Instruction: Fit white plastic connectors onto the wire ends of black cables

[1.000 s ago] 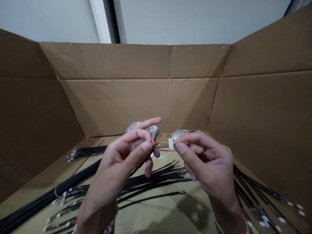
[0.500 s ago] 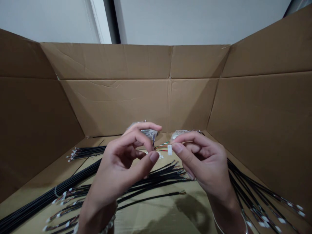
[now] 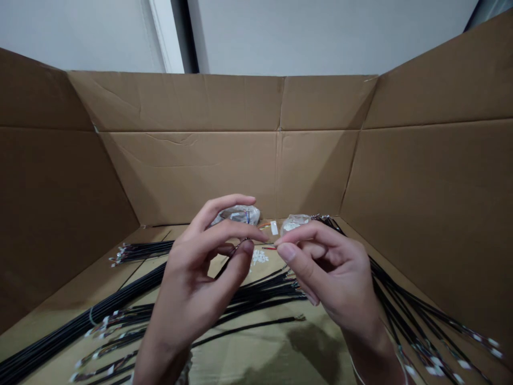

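Cable (image 3: pixel 225 268) rests in the left hand (image 3: pixel 192 275), its black length running under the palm and the thumb appearing to press it against the fingers, with the forefinger reaching out above. The right hand (image 3: pixel 339 272) has its thumb and forefinger together, closed on what looks like the red wire (image 3: pixel 269 248), though that contact is small and partly hidden. Just beyond the right fingertips, between the hands, the white connector (image 3: pixel 274 228) sits on coloured wires, apart from the right hand's pinch. A blue wire (image 3: pixel 247 217) stands up behind the left forefinger. The step in hand looks like sorting out a single loose wire near the connector. As a judgement, it calls for a steady left hold and a light, exact pinch at the right, so that the thin wire neither bends nor slips. Below and between the hands lie more cables (image 3: pixel 266 293), with small white pieces (image 3: pixel 259 256) beyond them.
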Demonstrator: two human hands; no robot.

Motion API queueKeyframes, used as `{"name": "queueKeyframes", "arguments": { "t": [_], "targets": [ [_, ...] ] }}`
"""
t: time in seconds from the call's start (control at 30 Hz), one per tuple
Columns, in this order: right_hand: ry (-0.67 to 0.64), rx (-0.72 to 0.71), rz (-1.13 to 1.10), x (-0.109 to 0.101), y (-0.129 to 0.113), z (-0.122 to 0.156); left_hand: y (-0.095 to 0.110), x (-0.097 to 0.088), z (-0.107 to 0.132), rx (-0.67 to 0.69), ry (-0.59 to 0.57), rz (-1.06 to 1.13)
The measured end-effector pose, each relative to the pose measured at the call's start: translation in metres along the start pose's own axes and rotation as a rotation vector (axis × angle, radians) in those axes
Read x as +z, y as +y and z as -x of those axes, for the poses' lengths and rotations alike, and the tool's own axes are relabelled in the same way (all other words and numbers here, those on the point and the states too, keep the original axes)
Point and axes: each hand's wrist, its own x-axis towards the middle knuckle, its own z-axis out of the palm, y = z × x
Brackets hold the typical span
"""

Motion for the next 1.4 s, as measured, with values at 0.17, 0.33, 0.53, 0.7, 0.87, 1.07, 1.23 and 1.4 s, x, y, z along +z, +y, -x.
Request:
{"name": "queueKeyframes", "arguments": {
  "t": [0.17, 0.33, 0.53, 0.7, 0.87, 1.07, 1.23, 1.4],
  "targets": [
    [-0.035, 0.043, -0.064, -0.003, 0.0, 0.0, 0.001, 0.004, 0.002, -0.015, 0.012, 0.023],
    [-0.095, 0.155, -0.171, -0.007, 0.002, -0.003, 0.0, 0.004, 0.003, -0.018, 0.007, 0.039],
    [-0.147, 0.212, -0.273, -0.011, 0.004, -0.007, 0.001, 0.005, -0.001, 0.01, 0.023, 0.02],
    [-0.12, 0.183, -0.279, -0.014, 0.009, -0.01, 0.005, 0.007, 0.002, -0.048, 0.059, 0.003],
    [-0.076, 0.145, -0.22, -0.013, 0.01, -0.013, 0.002, 0.006, 0.005, -0.043, 0.036, 0.005],
    [-0.097, 0.202, -0.166, -0.011, 0.009, -0.012, 0.003, 0.006, 0.001, -0.017, 0.044, -0.023],
    [-0.125, 0.231, -0.174, -0.013, 0.009, -0.013, 0.005, 0.008, 0.001, 0.048, -0.003, -0.051],
    [-0.186, 0.315, -0.243, -0.014, 0.006, -0.016, 0.003, 0.009, 0.002, 0.169, 0.049, -0.186]
  ]
}}
